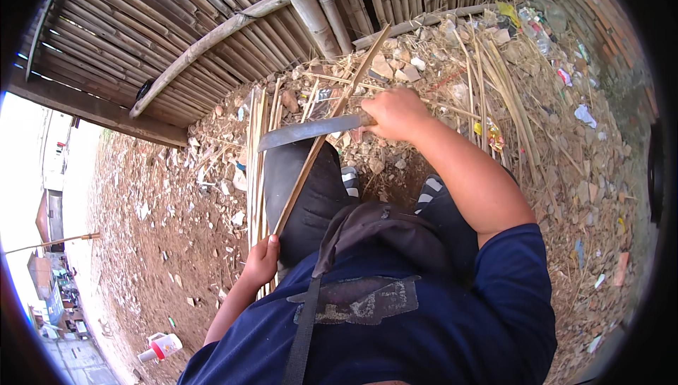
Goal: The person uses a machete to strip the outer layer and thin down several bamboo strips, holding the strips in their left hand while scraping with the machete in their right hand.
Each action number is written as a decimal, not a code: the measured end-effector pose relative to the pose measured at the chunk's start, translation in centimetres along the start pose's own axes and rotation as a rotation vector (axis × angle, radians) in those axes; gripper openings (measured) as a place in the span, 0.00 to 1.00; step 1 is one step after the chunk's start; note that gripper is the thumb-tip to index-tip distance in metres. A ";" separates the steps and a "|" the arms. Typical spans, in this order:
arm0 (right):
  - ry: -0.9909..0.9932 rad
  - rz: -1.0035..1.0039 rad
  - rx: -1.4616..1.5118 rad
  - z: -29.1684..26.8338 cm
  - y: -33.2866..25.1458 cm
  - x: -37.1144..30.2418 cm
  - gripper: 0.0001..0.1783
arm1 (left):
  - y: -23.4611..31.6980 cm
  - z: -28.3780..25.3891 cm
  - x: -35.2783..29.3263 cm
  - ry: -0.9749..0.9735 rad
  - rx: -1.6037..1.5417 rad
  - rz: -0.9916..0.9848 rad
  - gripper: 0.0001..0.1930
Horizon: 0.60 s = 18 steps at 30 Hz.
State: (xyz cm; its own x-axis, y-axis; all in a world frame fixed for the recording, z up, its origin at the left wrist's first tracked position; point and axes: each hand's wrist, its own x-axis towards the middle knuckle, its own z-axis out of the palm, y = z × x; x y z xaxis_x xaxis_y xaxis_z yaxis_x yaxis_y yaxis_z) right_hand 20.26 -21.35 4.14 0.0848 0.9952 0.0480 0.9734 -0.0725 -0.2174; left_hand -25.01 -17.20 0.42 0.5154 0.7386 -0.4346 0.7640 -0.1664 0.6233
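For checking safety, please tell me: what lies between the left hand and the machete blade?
In the head view, part of the long brown strip runs from the left hand to the machete blade, over the left trouser leg.

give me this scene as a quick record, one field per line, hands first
left hand: grips near end of long bamboo strip
right hand: holds machete
crossing: machete overlaps bamboo strip in view; contact unclear
left pile: split bamboo strips
right pile: long thin strips
ground: stony, littered
ahead: bamboo-slat wall
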 end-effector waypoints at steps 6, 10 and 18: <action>-0.078 0.158 -0.010 -1.2 0.3 0.1 0.15 | -0.6 0.1 0.2 0.008 -0.010 -0.028 0.29; -0.160 0.045 0.085 -0.3 -2.0 0.1 0.14 | 0.4 -0.1 0.2 -0.006 0.015 -0.042 0.29; -0.090 0.235 0.146 1.8 1.4 1.6 0.10 | 0.9 0.7 0.0 0.119 0.229 0.081 0.26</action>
State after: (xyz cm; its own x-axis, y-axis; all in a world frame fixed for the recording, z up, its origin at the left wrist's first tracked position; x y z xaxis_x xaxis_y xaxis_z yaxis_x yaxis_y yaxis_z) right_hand 21.31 -19.79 2.14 0.2793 0.9544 -0.1058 0.8875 -0.2986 -0.3509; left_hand -24.05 -17.84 0.54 0.5392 0.7864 -0.3014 0.7971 -0.3611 0.4840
